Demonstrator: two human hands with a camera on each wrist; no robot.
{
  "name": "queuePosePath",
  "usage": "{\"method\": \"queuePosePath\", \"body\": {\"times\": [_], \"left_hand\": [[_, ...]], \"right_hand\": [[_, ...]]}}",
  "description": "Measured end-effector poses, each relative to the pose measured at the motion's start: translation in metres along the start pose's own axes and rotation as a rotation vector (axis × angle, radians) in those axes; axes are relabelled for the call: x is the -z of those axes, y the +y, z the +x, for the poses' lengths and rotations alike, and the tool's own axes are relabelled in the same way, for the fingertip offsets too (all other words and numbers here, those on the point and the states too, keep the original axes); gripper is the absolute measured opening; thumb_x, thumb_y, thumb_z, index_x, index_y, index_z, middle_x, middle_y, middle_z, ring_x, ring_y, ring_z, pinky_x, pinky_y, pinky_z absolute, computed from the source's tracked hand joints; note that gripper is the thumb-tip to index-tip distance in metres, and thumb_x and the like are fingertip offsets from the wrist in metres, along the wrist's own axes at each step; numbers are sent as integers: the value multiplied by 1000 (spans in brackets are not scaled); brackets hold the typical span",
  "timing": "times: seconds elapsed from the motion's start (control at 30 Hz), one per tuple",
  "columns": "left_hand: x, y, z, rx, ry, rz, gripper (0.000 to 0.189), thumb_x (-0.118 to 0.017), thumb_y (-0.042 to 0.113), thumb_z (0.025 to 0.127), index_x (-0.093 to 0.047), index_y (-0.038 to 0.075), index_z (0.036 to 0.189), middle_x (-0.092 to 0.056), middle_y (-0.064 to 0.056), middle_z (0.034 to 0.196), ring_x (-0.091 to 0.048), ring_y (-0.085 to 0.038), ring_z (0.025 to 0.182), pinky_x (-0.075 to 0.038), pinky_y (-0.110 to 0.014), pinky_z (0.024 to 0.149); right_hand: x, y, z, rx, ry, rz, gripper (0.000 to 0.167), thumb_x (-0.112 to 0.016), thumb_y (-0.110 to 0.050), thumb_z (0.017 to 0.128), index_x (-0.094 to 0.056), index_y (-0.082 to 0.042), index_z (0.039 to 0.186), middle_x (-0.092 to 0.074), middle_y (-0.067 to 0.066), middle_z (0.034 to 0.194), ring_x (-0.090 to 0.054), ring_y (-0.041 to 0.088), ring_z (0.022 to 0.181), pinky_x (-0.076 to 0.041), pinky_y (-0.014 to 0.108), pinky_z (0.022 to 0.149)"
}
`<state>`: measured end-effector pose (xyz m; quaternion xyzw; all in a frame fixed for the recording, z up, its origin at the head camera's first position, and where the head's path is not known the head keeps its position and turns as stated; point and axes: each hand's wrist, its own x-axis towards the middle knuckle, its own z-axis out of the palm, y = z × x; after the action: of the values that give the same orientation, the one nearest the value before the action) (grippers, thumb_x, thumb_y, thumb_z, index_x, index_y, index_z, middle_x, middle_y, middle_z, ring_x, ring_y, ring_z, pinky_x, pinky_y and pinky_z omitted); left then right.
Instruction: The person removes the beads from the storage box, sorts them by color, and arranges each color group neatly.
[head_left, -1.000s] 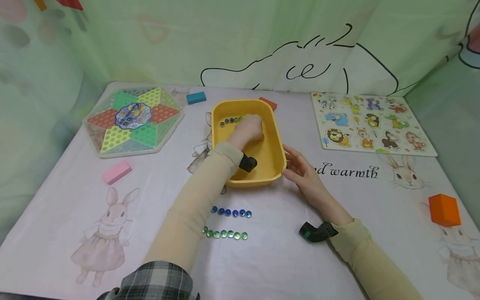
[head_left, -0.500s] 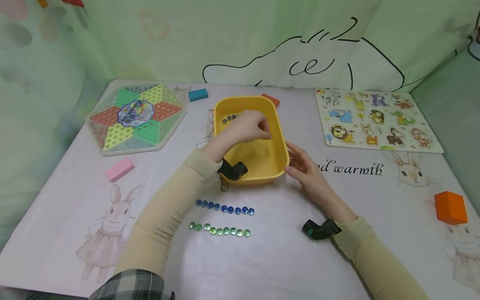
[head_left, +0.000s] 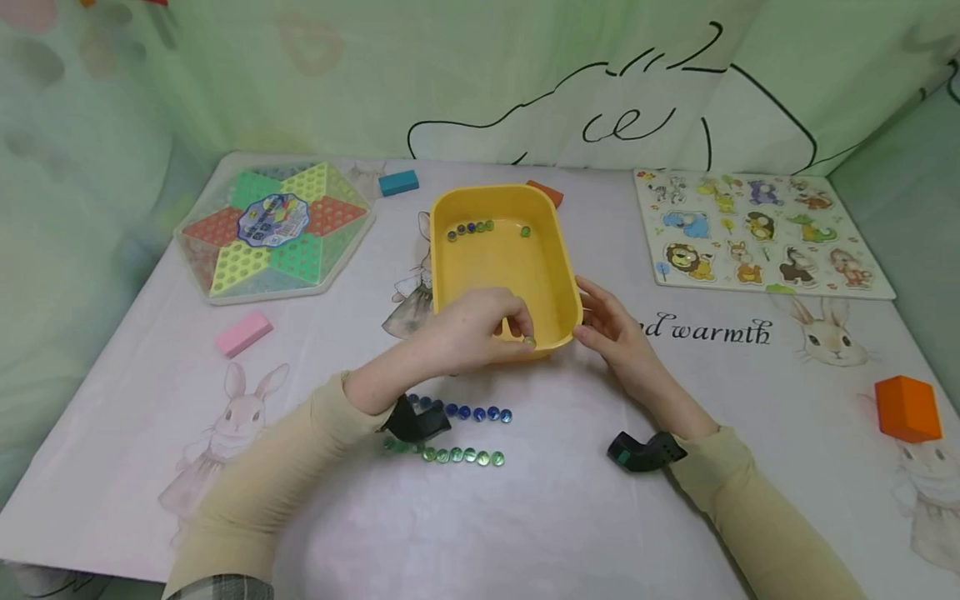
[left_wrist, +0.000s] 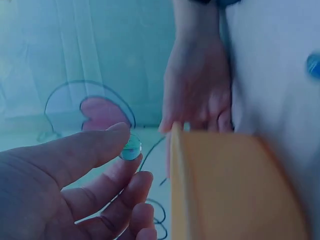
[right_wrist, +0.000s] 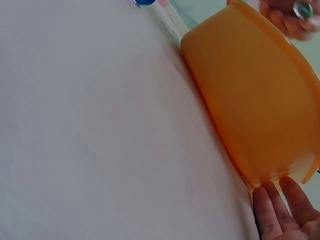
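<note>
Between thumb and index finger, my left hand (head_left: 480, 329) pinches a green glass marble (left_wrist: 131, 148) just over the near rim of the yellow tub (head_left: 510, 275). My right hand (head_left: 611, 325) rests with loosely extended fingers (right_wrist: 290, 200) against the tub's right outer side. Inside the tub, toward the far wall, lie a short row of blue and green marbles (head_left: 471, 227) and one separate green marble (head_left: 526, 232). On the cloth nearer to me run a row of blue marbles (head_left: 480, 414) and a row of green marbles (head_left: 470, 455), both partly hidden by the left wrist's camera.
A hexagonal Chinese checkers box (head_left: 273, 229) lies at the back left and an animal puzzle board (head_left: 765, 233) at the back right. Around them are a blue block (head_left: 399, 182), a pink block (head_left: 244, 334), a red block (head_left: 546, 192) behind the tub, and an orange block (head_left: 907, 408).
My left hand has come up from inside the tub and back to its near rim, with a green marble pinched in it. The right hand has kept its place at the tub.
</note>
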<state>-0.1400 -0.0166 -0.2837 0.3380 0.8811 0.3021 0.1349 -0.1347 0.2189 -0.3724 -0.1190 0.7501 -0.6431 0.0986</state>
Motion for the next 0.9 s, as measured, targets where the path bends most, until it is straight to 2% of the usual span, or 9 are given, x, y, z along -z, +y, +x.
{"method": "queuePosePath", "body": {"times": [0.13, 0.3, 0.4, 0.57, 0.73, 0.9], "left_hand": [[-16, 5, -18, -62, -33, 7, 12, -69, 23, 83, -64, 13, 87, -59, 1, 84, -50, -12, 80, -41, -21, 73], [-35, 9, -36, -76, -121, 54, 12, -68, 26, 83, -63, 16, 86, -58, 2, 88, -51, -10, 83, -42, -21, 75], [-48, 9, -44, -83, -147, 105, 13, -69, 27, 82, -63, 16, 85, -57, 3, 85, -51, -10, 81, -42, -20, 72], [-65, 9, -50, -101, -166, 267, 12, -69, 28, 82, -62, 18, 82, -54, 6, 79, -49, -11, 78, -42, -21, 71], [-76, 10, -52, -120, -169, 444, 13, -68, 30, 82, -62, 19, 83, -54, 7, 79, -50, -11, 77, -41, -22, 67], [-79, 12, -52, -113, -188, 505, 15, -68, 32, 82, -62, 18, 85, -55, 6, 82, -49, -12, 78, -39, -23, 65]], "right_hand": [[1, 0, 0, 4, 3, 2, 59, -51, -8, 94, -25, -17, 146, -31, 22, 144, -47, 8, 114, -39, 13, 90], [1, -1, 0, -3, 7, -15, 59, -51, -9, 94, -25, -18, 146, -32, 21, 143, -47, 8, 113, -39, 13, 90], [0, -1, 1, -1, 3, -13, 59, -51, -9, 94, -26, -18, 146, -33, 22, 142, -48, 8, 113, -39, 13, 90], [0, -1, 2, 12, 3, 10, 59, -51, -7, 93, -26, -16, 146, -33, 24, 142, -48, 9, 113, -40, 14, 90], [0, -1, 1, 12, 3, 24, 58, -51, -7, 93, -27, -16, 145, -32, 23, 142, -48, 10, 113, -40, 13, 90], [0, -1, 1, 5, 4, 23, 58, -51, -7, 93, -27, -16, 145, -32, 22, 142, -48, 9, 113, -40, 13, 91]]}}
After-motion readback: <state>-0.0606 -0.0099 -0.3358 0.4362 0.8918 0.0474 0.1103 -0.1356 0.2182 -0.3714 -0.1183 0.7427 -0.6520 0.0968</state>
